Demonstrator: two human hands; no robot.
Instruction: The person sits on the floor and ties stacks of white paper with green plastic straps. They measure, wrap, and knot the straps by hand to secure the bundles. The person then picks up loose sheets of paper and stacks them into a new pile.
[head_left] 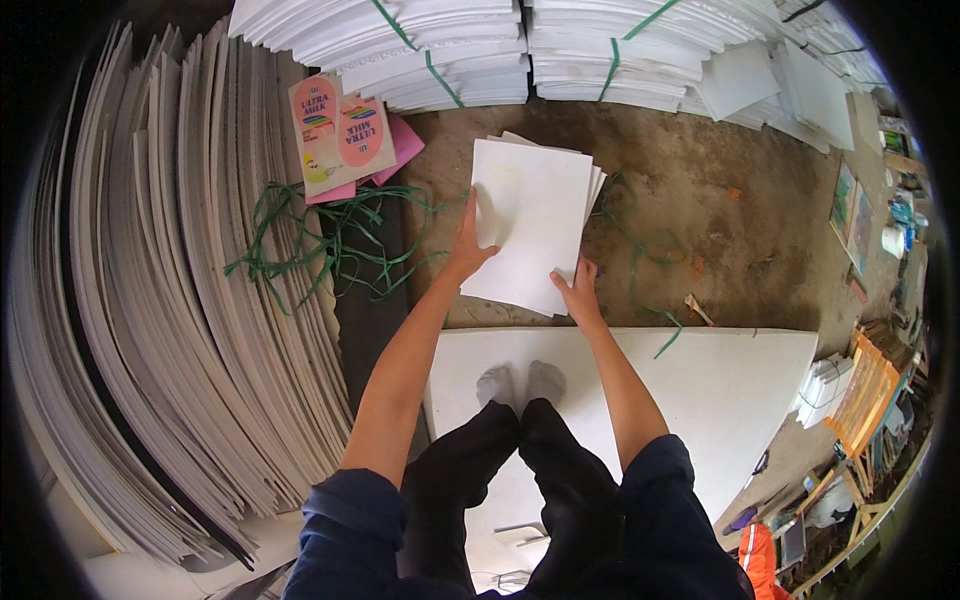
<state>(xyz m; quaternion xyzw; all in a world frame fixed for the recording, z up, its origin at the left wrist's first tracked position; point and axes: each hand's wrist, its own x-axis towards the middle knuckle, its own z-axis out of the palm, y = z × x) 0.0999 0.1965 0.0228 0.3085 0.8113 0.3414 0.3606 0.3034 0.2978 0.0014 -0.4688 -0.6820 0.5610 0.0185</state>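
Head view, looking down: left hand [468, 243] and right hand [577, 292] clamped on opposite edges of a small stack of white sheets [530, 225], held level above the dirt floor [720, 215], apparently to keep edges squared. Socked feet [520, 383] planted on a large white board [720, 390]. Loose green strapping [320, 235] beside leaning boards [170, 300]; strapped bundles [450, 50] beyond.

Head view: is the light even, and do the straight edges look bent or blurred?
Head view: soft, even daylight, no glare; the leaning boards curve near the dark round rim; the white sheets and both hands, left and right, are sharp.
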